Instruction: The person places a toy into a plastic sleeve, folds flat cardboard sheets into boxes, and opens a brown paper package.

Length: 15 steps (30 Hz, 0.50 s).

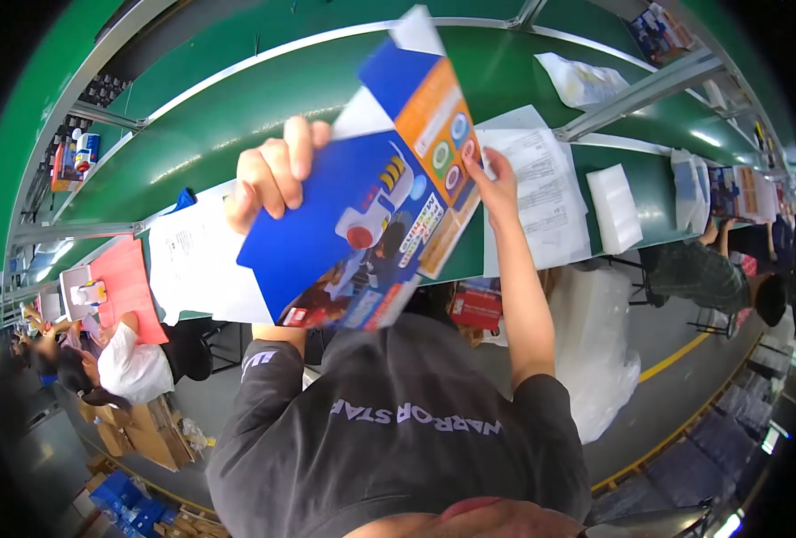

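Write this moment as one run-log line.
left hand: grips blue carton | right hand: holds orange panel | carton: tilted above green bench | papers: on bench

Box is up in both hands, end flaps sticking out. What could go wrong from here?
Slip: the right hand seems to hold only the orange side of the blue-and-orange printed cardboard box, so it may twist if the left hand eases off.
Crease: the blue end flap juts out unsupported and could bend if it is knocked.
Snag: white printed paper sheets lie loose beside the box in view; lowering it could drag or crumple them.
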Each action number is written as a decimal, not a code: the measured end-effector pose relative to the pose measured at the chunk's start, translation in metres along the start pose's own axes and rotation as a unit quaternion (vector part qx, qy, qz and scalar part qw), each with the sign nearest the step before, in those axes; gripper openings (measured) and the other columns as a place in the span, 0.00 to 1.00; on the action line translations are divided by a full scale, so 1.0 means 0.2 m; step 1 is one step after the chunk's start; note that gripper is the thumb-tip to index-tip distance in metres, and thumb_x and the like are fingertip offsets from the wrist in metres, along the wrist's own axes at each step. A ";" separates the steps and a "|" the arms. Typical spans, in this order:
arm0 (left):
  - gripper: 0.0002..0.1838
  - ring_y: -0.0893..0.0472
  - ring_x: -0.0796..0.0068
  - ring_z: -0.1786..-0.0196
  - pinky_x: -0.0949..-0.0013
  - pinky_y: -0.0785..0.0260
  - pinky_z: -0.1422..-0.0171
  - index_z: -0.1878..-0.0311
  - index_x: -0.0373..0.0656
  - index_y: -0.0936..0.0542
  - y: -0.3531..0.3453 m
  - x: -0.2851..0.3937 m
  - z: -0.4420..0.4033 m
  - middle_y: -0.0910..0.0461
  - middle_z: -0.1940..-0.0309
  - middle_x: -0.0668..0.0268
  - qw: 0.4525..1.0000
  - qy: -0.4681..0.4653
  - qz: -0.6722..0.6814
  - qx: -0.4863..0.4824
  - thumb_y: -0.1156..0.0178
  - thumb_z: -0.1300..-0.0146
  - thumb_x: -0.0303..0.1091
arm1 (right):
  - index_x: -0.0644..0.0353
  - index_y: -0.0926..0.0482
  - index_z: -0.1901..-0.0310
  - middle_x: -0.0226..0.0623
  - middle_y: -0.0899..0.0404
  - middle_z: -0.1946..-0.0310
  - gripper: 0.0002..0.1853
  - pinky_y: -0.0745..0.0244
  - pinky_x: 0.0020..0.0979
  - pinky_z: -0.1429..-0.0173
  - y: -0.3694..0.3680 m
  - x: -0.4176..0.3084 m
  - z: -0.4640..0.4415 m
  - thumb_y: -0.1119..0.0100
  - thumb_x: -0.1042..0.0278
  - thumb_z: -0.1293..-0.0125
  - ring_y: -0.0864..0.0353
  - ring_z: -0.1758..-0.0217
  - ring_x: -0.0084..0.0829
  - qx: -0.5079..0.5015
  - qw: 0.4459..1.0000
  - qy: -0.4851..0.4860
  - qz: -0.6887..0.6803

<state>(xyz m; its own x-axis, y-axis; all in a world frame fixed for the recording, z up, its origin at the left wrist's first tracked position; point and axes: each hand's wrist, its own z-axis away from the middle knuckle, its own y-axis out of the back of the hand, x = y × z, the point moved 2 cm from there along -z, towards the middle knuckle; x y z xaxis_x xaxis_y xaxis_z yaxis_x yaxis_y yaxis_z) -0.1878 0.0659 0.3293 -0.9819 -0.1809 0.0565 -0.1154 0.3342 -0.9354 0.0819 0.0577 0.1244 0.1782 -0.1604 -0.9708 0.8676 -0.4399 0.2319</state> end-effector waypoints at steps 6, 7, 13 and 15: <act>0.21 0.30 0.69 0.70 0.60 0.41 0.52 0.93 0.46 0.34 0.13 -0.07 0.07 0.32 0.90 0.70 0.905 0.215 -0.153 -0.334 0.44 0.48 0.40 | 0.66 0.34 0.39 0.37 0.26 0.50 0.35 0.29 0.25 0.46 0.02 -0.76 0.10 0.29 0.66 0.46 0.25 0.53 0.24 -0.074 0.955 0.205 -0.203; 0.22 0.31 0.68 0.72 0.59 0.40 0.55 0.93 0.44 0.36 0.09 -0.07 0.10 0.33 0.90 0.68 0.904 0.212 -0.160 -0.336 0.44 0.49 0.39 | 0.66 0.34 0.39 0.37 0.26 0.50 0.35 0.29 0.25 0.46 0.01 -0.76 0.11 0.29 0.66 0.46 0.25 0.53 0.24 -0.070 0.955 0.205 -0.201; 0.15 0.28 0.60 0.52 0.56 0.39 0.44 0.72 0.38 0.27 0.17 -0.07 0.26 0.24 0.61 0.56 0.877 0.197 -0.261 -0.353 0.40 0.47 0.42 | 0.59 0.30 0.55 0.25 0.33 0.67 0.20 0.35 0.20 0.63 -0.05 -0.69 0.14 0.35 0.81 0.49 0.34 0.69 0.16 0.020 0.941 0.136 -0.310; 0.34 0.41 0.58 0.30 0.56 0.54 0.27 0.41 0.33 0.34 0.21 -0.04 0.32 0.39 0.35 0.52 0.853 0.325 -0.305 -0.271 0.39 0.47 0.45 | 0.60 0.31 0.54 0.25 0.34 0.67 0.20 0.36 0.19 0.63 -0.07 -0.67 0.18 0.37 0.83 0.49 0.34 0.68 0.16 0.039 0.937 0.152 -0.313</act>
<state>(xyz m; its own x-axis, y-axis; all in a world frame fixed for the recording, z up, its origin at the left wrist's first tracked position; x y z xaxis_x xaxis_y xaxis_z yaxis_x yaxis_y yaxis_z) -0.1755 0.0213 0.2678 -0.5694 0.0192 0.8219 -0.5143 0.7716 -0.3743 0.0291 0.0537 0.2544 -0.2196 0.4038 -0.8881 0.8120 -0.4289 -0.3958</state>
